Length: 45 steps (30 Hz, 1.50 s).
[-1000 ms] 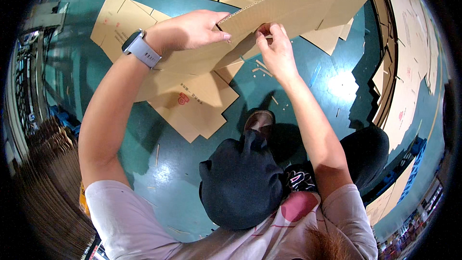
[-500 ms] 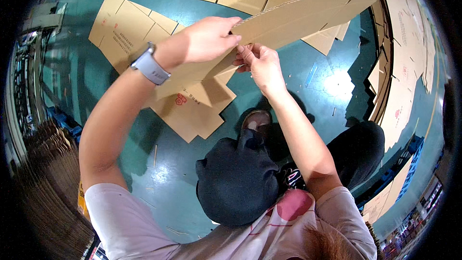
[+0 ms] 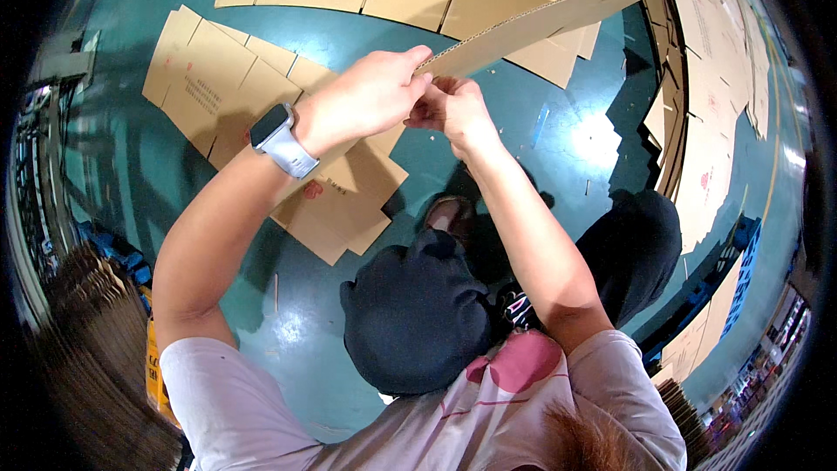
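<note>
Raised sheet (image 3: 558, 23) is pretty clearly made of corrugated cardboard: matt face, rough fluted edge. The same dull papery finish is seen on the flat cartons (image 3: 349, 222). Light is bounced back hard by the smooth, glossy floor (image 3: 593, 141). Watch strap (image 3: 290, 154) looks to be made of smooth rubber, trousers (image 3: 414, 323) of matt cloth.
</note>
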Available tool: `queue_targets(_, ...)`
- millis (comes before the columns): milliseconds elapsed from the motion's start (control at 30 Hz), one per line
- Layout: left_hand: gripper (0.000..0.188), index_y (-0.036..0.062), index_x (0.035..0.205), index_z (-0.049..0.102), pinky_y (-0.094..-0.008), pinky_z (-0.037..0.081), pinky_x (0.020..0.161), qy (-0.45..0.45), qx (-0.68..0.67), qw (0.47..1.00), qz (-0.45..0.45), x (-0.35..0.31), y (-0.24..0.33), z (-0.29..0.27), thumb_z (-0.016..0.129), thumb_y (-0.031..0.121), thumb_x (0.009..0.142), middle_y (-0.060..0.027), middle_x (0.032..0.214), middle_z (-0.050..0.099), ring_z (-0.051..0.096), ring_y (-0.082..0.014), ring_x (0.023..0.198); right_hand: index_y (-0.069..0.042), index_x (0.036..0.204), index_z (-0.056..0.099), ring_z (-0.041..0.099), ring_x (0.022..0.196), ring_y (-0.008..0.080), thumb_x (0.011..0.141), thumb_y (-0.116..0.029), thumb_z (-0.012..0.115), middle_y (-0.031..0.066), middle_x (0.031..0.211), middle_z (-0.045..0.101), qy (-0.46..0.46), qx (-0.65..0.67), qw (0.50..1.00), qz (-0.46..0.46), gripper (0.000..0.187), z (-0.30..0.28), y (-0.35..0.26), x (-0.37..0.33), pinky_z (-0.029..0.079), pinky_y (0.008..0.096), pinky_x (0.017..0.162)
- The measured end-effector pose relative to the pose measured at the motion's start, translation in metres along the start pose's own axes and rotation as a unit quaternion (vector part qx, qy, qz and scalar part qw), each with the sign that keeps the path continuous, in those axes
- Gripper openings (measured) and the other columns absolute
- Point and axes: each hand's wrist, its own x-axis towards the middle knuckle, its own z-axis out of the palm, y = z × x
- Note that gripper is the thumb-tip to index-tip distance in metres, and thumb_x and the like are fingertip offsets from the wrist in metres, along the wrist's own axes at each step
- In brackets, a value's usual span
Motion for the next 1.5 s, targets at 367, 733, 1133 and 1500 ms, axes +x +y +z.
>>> queue_targets(367, 0.038, -0.0054, 0.115, 0.048, -0.0419, 0.047, 0.069, 0.064, 0.043, 0.995, 0.062, 0.003, -0.012, 0.007, 0.048, 0.022, 0.089, -0.0284, 0.083, 0.06, 0.059, -0.0417, 0.081, 0.004, 0.075, 0.058, 0.048, 0.055, 0.0083, 0.083, -0.009, 0.055, 0.0046, 0.062, 0.056, 0.159, -0.072, 0.98, -0.094, 0.016, 0.024, 0.013, 0.001, 0.039, 0.0245, 0.048)
queue_targets(733, 0.04, -0.0018, 0.118, 0.05, -0.0369, 0.046, 0.081, -0.002, -0.011, 0.999, 0.037, 0.005, -0.015, -0.012, 0.046, 0.027, 0.091, -0.024, 0.1, 0.061, 0.06, -0.0341, 0.092, 0.004, 0.076, 0.053, 0.049, 0.052, 0.0099, 0.087, -0.008, 0.05, 0.004, 0.063, 0.053, 0.105, -0.038, 0.982, -0.154, 0.016, 0.022, 0.026, -0.007, 0.041, 0.0254, 0.049)
queue_targets(1133, 0.025, -0.006, 0.1, 0.053, -0.0422, 0.047, 0.075, 0.074, 0.01, 0.99, 0.121, 0.012, -0.012, 0.009, 0.044, 0.015, 0.089, -0.024, 0.087, 0.059, 0.058, -0.0394, 0.082, 0.007, 0.083, 0.059, 0.058, 0.058, 0.0141, 0.09, -0.015, 0.05, 0.0111, 0.071, 0.061, 0.108, -0.094, 0.989, -0.042, 0.025, 0.017, -0.009, 0.0, 0.05, 0.0305, 0.049)
queue_targets(1500, 0.038, -0.0085, 0.115, 0.051, -0.0395, 0.047, 0.079, 0.137, 0.04, 0.984, 0.111, 0.02, -0.015, 0.005, 0.047, 0.019, 0.088, -0.0283, 0.094, 0.06, 0.059, -0.039, 0.09, 0.001, 0.072, 0.054, 0.056, 0.063, 0.0321, 0.08, -0.011, 0.057, 0.0177, 0.069, 0.056, 0.254, -0.168, 0.916, -0.262, 0.015, 0.031, 0.031, 0.028, 0.045, 0.0369, 0.06)
